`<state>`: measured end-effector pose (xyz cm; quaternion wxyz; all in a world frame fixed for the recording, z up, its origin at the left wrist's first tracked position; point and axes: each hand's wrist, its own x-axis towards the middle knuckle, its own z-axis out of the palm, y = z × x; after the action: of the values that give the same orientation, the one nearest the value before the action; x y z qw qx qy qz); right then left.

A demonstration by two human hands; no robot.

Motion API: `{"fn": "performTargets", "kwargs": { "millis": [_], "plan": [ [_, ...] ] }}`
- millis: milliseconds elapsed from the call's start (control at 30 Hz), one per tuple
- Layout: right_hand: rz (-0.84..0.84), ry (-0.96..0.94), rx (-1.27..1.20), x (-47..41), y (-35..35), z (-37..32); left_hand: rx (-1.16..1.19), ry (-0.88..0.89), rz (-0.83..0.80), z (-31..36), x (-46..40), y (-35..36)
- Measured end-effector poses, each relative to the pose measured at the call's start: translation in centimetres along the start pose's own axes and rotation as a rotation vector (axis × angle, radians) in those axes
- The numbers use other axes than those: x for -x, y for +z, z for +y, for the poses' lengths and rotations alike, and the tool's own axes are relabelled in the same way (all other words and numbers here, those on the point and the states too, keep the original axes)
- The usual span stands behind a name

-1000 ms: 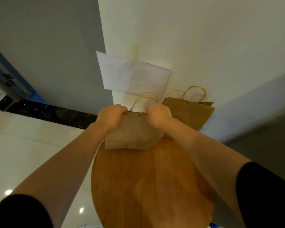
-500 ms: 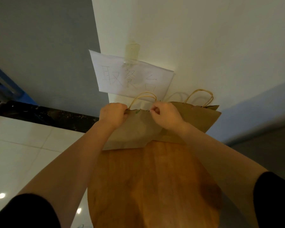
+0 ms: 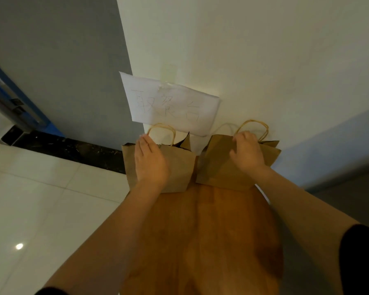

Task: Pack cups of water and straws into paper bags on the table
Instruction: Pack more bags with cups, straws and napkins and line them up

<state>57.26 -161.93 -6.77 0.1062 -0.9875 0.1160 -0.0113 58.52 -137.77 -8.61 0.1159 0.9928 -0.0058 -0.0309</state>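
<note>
Two brown paper bags with twisted-paper loop handles stand upright at the far edge of the round wooden table, against the pale wall. Taking the table as the landmark, the left paper bag sits at its far left rim and the right paper bag at its far right rim, a narrow gap between them.

The left hand lies flat over the near face of the left paper bag, fingers straight and reaching up to the rim by the handle; it presses rather than grips, probably to steady the bag. The right hand rests on the top edge of the right paper bag, its fingers bent over the rim near the handle, seemingly holding the mouth or squaring the bag against the wall.

Above the table's far edge a white sheet of paper with handwritten characters is taped to the wall, which may mark this spot as the place for the bags. No cups or straws show; whether they are inside the bags cannot be told.
</note>
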Motion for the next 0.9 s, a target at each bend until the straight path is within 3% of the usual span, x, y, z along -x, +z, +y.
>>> {"fn": "performTargets", "kwargs": {
  "millis": [100,300,500,900],
  "plan": [
    [-0.014,0.005,0.001,-0.3,-0.1,0.2,-0.028,0.001,-0.018,1.3,1.6,0.8],
    [-0.150,0.059,-0.027,-0.9,0.1,1.6,-0.050,0.172,-0.050,2.1,-1.2,0.8],
    [-0.186,-0.080,0.148,-2.2,0.7,2.0,-0.182,0.237,-0.058,2.8,-3.4,0.9],
    [-0.234,-0.107,0.197,-4.1,-2.7,5.4,-0.023,0.265,-0.142,6.3,-6.8,0.5]
  ]
}}
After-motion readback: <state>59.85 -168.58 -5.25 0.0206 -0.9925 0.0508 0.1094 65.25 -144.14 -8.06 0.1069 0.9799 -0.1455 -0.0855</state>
